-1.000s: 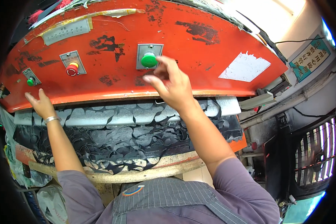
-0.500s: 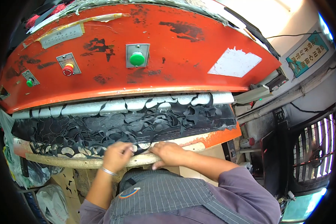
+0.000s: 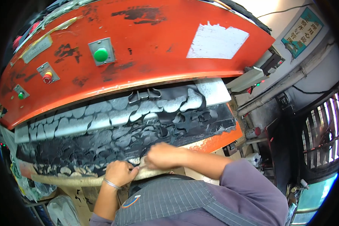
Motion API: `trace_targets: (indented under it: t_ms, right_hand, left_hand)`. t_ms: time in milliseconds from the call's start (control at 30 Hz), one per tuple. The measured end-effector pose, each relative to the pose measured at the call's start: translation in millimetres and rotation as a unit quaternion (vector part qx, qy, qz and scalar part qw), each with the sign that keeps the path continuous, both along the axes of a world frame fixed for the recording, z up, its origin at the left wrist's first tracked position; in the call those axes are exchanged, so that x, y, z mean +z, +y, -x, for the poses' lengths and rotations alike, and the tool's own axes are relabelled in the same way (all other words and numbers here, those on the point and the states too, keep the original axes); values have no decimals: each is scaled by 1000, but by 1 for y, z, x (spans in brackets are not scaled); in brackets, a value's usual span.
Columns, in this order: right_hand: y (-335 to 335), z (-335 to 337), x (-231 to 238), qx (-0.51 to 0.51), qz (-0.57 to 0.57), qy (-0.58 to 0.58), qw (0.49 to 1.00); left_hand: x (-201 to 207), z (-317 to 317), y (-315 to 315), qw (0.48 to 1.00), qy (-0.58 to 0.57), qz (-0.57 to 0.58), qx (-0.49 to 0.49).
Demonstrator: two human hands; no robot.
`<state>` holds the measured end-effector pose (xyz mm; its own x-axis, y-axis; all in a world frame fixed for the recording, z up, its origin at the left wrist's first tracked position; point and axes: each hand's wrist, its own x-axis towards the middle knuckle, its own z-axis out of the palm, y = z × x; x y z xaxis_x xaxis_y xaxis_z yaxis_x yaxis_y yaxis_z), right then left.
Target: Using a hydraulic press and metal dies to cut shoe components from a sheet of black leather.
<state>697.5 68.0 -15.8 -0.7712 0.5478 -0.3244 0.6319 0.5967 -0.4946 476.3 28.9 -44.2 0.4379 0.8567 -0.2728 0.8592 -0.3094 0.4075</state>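
Note:
My left hand (image 3: 118, 174), with a bracelet on its wrist, is at the pale padded front rail (image 3: 79, 180). Its fingers are curled and the thumb points right; what lies in them, if anything, is hidden. Just to its right, my right hand (image 3: 162, 156) is closed, knuckles up, above the same rail. A thin dark strip shows beside its fingers, though slight blur hides what they grip. Beyond both hands lies a tangle of black cut-out scraps (image 3: 120, 137). Behind it, a black sheet with cut holes covers a white cutting board (image 3: 214, 92), with a metal cutting die (image 3: 144, 96) on top.
A large orange press (image 3: 158, 49) spans the far side, bearing green buttons (image 3: 101, 55) and a red knob (image 3: 48, 77). Pale cut pieces (image 3: 77, 171) lie along the near edge. Plastic bags (image 3: 63, 211) stand lower left; a black fan (image 3: 320, 139) is at right.
The white board shows farther out from under the press, and the cutting die has come into view. My right hand has curled and risen slightly. The whole view has tilted and shifted.

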Motion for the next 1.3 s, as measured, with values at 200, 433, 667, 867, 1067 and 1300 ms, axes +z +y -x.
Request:
trace_targets:
  t_ms: [200, 433, 667, 867, 1067, 1300]
  right_hand:
    - [189, 3, -53, -95, -423, 138, 890]
    - [231, -4, -40, 32, -354, 69, 932]
    - [227, -118, -47, -460, -211, 100, 857]
    - [191, -127, -69, -576, -42, 96, 811]
    - [138, -148, -89, -407, -262, 67, 873]
    - [141, -145, -99, -386, -339, 137, 847]
  left_hand:
    - [-13, -96, 91, 956, -149, -218, -129]
    - [-32, -73, 69, 945, -148, 143, -256]
    - [-38, -94, 140, 899, -394, -89, 172]
    - [-71, -143, 187, 946, -260, -94, 169]
    - [-75, -158, 183, 961, -201, -134, 137]
    - [-74, -153, 186, 961, -220, -100, 134]
